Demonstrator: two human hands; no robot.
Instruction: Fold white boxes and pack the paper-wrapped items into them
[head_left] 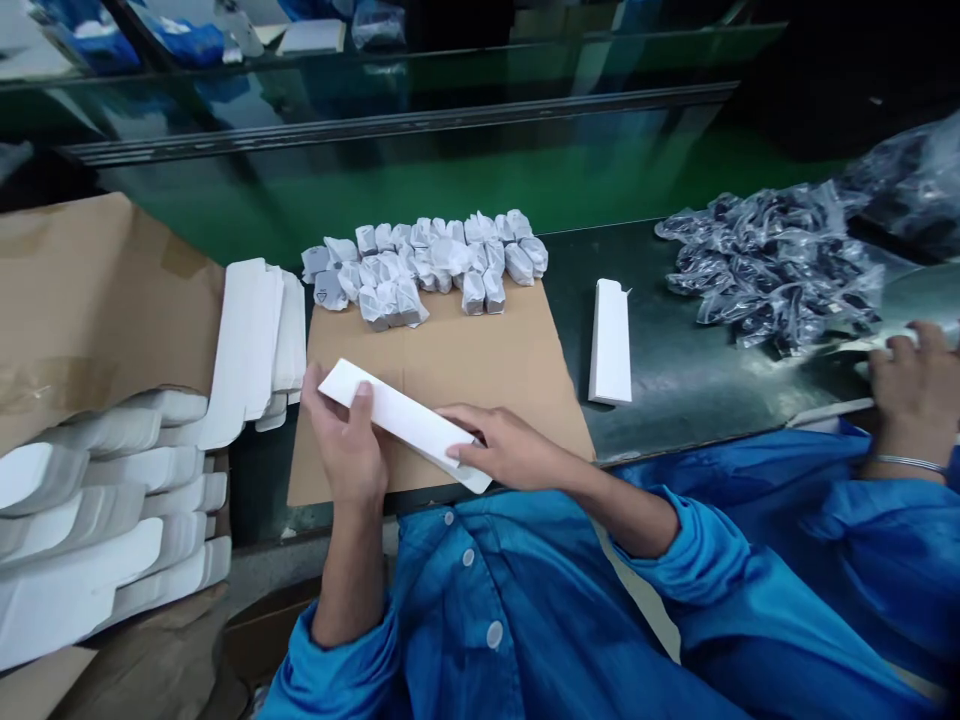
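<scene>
Over cardboard sheet (491, 350): slim white carton (409, 415), likely light, crushable; left hand (349, 445) clasps one end, right hand (514, 447) pinches other; best held along long edges.

Held carton (409, 415): smooth, matt paperboard, between my left hand (349, 450) and right hand (510, 447).
Cardboard sheet (480, 350): plain and matt, under both hands.
Wrapped blocks (420, 268): thin, crinkled wrapping beyond the hands; paper or plastic, I can't tell.
Bagged parts (780, 260): glossy, wrinkled clear plastic, far right of the right hand.
Bench top (675, 385): smooth, faintly shiny, right of the right hand.
Work jacket (555, 590): satiny cloth, below both hands.
</scene>
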